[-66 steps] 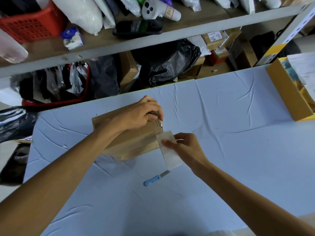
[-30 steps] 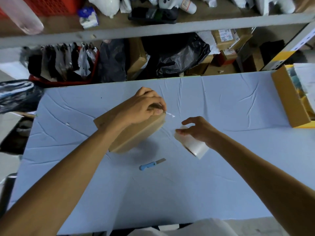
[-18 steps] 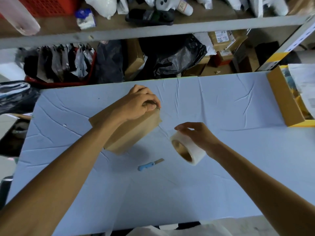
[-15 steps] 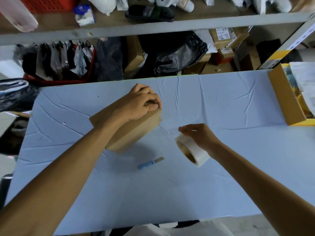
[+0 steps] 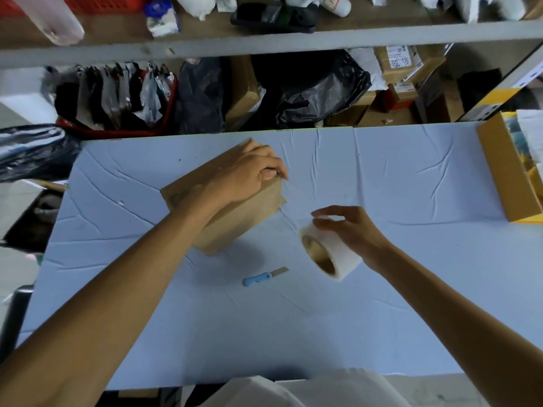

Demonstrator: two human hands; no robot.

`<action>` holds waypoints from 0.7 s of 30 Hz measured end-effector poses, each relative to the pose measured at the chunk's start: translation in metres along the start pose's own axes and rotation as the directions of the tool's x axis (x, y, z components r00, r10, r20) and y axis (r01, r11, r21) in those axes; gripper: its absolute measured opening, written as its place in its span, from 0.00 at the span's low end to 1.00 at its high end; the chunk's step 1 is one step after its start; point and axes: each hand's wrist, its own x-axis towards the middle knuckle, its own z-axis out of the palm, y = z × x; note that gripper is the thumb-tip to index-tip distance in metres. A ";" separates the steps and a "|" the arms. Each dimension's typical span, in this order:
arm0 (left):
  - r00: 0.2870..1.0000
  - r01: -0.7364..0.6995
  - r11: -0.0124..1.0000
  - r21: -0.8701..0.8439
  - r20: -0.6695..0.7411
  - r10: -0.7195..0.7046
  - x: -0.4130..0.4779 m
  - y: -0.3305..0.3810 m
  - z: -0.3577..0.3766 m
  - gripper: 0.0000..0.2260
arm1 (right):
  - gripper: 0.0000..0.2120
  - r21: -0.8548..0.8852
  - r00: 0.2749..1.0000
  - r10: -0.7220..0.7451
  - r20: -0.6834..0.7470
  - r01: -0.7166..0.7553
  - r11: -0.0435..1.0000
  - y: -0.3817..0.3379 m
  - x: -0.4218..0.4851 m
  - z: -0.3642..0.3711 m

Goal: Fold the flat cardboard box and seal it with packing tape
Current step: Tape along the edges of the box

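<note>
A brown cardboard box [image 5: 244, 218], folded up, stands on the light blue table [image 5: 293, 318] left of centre. My left hand [image 5: 249, 174] presses down on its top, fingers curled at the box's right upper edge. To the right, my right hand [image 5: 349, 227] holds a roll of clear packing tape [image 5: 329, 254] just above the table, its cardboard core facing me. The roll is apart from the box, about a hand's width from its right corner. I cannot make out a tape strip between roll and box.
A small blue-handled knife [image 5: 264, 277] lies on the table below the box. An open yellow-brown carton [image 5: 511, 171] with papers sits at the right edge. Behind the table, shelves [image 5: 264, 42] hold bags, parcels and a red basket [image 5: 117, 127].
My right hand has pulled the tape roll away from the box's end, down and to the right, and turned its core toward me. My left hand stays on the box top.
</note>
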 end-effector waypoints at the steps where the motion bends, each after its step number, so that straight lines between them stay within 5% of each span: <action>1: 1.000 0.000 1.000 -0.001 0.002 0.000 0.001 -0.001 0.002 0.12 | 0.08 -0.010 0.999 0.029 0.017 -0.029 1.000 0.001 0.001 -0.001; 8: 1.000 0.024 0.998 -0.058 -0.014 -0.025 0.003 -0.001 0.000 0.11 | 0.19 -0.290 0.990 0.139 -0.027 -0.141 0.947 0.009 0.011 -0.002; 13: 0.998 0.045 0.994 -0.097 -0.027 -0.048 0.002 -0.003 -0.005 0.12 | 0.04 -0.081 0.989 0.039 0.141 -0.028 0.996 0.000 0.004 0.005; 16: 0.997 0.063 0.994 -0.088 -0.041 -0.067 -0.001 -0.001 -0.008 0.10 | 0.07 0.067 0.973 0.047 0.225 -0.064 0.996 -0.003 -0.002 0.000; 21: 0.995 0.028 0.999 -0.030 -0.096 -0.031 -0.003 0.007 -0.002 0.10 | 0.05 0.113 0.985 0.095 0.147 -0.112 0.987 -0.006 -0.007 0.006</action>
